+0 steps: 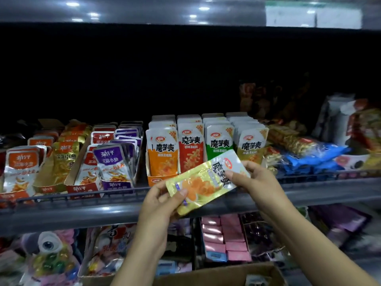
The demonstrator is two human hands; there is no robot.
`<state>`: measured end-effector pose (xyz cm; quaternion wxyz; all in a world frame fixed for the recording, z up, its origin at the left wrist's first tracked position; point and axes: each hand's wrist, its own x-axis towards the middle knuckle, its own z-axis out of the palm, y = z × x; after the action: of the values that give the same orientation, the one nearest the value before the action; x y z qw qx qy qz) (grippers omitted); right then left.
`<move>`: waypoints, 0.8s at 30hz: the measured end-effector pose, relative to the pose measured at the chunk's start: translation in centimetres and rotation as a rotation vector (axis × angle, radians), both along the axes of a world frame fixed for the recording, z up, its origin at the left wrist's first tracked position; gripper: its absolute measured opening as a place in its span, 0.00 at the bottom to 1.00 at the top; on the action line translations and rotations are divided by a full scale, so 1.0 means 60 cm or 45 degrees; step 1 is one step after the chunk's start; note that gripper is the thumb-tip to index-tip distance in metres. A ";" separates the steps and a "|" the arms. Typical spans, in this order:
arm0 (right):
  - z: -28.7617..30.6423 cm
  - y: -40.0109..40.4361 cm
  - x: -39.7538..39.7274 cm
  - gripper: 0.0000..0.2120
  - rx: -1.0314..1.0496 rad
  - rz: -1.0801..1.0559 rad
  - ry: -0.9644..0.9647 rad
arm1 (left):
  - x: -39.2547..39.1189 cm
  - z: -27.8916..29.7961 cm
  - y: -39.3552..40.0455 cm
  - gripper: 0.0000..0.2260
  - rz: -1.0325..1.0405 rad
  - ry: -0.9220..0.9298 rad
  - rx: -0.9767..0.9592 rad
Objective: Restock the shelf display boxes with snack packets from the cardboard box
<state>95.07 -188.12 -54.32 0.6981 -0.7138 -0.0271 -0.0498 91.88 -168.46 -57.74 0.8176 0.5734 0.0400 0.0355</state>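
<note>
Both my hands hold a yellow and white snack packet (206,182), tilted, in front of the shelf edge. My left hand (162,201) pinches its lower left end and my right hand (253,180) pinches its upper right end. Just behind it stand display boxes with rows of upright packets: orange (162,153), red (190,149), green (219,144) and yellow (252,146). The brown cardboard box (218,274) sits low in front of me, its inside mostly out of view.
Left on the same shelf (82,215) stand display boxes of small fish snacks, orange (22,168), gold (64,162) and purple (112,162). Loose bags, blue (309,155) and gold, pile at the right. The shelf below holds pink packets (224,234) and toys.
</note>
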 end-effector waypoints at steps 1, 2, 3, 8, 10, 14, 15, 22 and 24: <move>0.001 -0.007 0.000 0.08 0.002 -0.043 -0.043 | -0.003 0.001 -0.005 0.17 -0.098 0.024 0.136; 0.001 -0.012 0.000 0.07 0.005 -0.073 -0.072 | -0.005 0.002 -0.011 0.16 -0.194 0.040 0.279; 0.001 -0.016 -0.001 0.07 0.020 -0.090 -0.089 | -0.007 0.002 -0.018 0.14 -0.267 0.044 0.400; -0.001 -0.039 -0.001 0.06 -0.046 -0.132 -0.213 | 0.012 0.014 -0.060 0.03 -0.261 -0.176 0.844; 0.003 -0.049 0.000 0.06 -0.059 -0.128 -0.296 | 0.034 0.022 -0.082 0.05 -0.158 -0.322 1.041; 0.007 -0.084 0.015 0.06 -0.146 -0.288 -0.370 | 0.079 0.045 -0.137 0.03 0.001 -0.474 1.090; 0.006 -0.093 0.020 0.06 -0.189 -0.335 -0.384 | 0.088 0.048 -0.151 0.03 0.011 -0.482 1.089; 0.020 -0.138 0.054 0.08 -0.152 -0.553 -0.580 | 0.108 0.021 -0.191 0.11 0.314 -0.619 1.403; 0.029 -0.142 0.064 0.09 -0.130 -0.572 -0.662 | 0.113 -0.002 -0.182 0.13 0.419 -0.756 1.660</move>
<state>98.90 -196.65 -52.59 0.6029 -0.6993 -0.0489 -0.3810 98.66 -179.40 -57.89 0.2708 0.8960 -0.1269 0.3281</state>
